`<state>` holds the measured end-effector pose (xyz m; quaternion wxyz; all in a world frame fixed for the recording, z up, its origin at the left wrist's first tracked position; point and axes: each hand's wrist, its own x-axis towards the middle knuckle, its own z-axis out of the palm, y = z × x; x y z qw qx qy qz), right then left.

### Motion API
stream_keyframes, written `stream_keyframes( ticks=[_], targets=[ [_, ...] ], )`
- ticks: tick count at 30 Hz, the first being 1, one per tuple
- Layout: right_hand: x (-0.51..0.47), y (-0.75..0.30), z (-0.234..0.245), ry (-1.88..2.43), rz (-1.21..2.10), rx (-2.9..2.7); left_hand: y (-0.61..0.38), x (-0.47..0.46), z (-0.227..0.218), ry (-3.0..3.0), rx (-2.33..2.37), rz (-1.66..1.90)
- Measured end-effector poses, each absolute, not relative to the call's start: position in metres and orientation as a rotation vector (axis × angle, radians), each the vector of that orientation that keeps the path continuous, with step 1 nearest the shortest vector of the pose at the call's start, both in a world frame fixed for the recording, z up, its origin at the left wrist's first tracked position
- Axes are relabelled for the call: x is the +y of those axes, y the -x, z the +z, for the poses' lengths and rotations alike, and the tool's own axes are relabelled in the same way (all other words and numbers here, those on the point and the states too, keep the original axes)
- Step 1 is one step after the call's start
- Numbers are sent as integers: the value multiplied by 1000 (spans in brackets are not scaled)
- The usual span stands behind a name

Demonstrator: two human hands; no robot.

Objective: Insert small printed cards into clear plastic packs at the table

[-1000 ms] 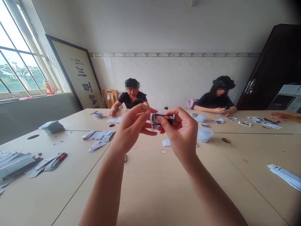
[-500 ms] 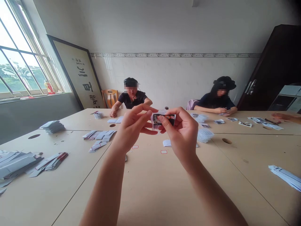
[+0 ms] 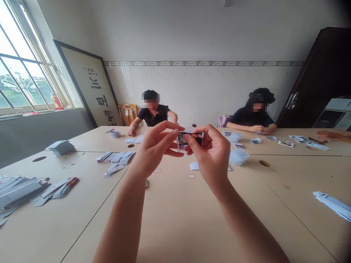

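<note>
Above the middle of the table, my right hand [image 3: 212, 148] pinches a small black printed card [image 3: 196, 138] with pale and red lettering, its thumb across the front. A clear plastic sleeve [image 3: 181, 147] shows at the card's left side. My left hand [image 3: 157, 144] grips that sleeve's left edge between thumb and fingers. The card's left part overlaps the sleeve; I cannot tell how far it is inside. Beyond my right hand lies a heap of clear sleeves [image 3: 239, 157]. A white card [image 3: 194, 166] lies on the table below the hands.
Several paper stacks lie on the wooden table [image 3: 170, 226], including a pile [image 3: 19, 191] at left and strips [image 3: 333, 205] at right. Two people sit across, one at left [image 3: 153, 113], one at right [image 3: 252, 115]. Another person's hand [image 3: 329, 134] reaches in at far right.
The card has shifted slightly left and tilted against the sleeve. My hands keep almost the same place. The left person's head has lowered, and the far-right hand has moved slightly.
</note>
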<state>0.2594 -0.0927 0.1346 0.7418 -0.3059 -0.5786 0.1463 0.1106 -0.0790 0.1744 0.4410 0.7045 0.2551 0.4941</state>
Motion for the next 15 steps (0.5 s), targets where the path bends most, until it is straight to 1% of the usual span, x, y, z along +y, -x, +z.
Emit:
stream_keyframes(
  ticks=[15],
  targets=[
    [-93, -260, 134, 671, 318, -1285, -111, -78, 173, -1784, 723, 1262]
  ],
)
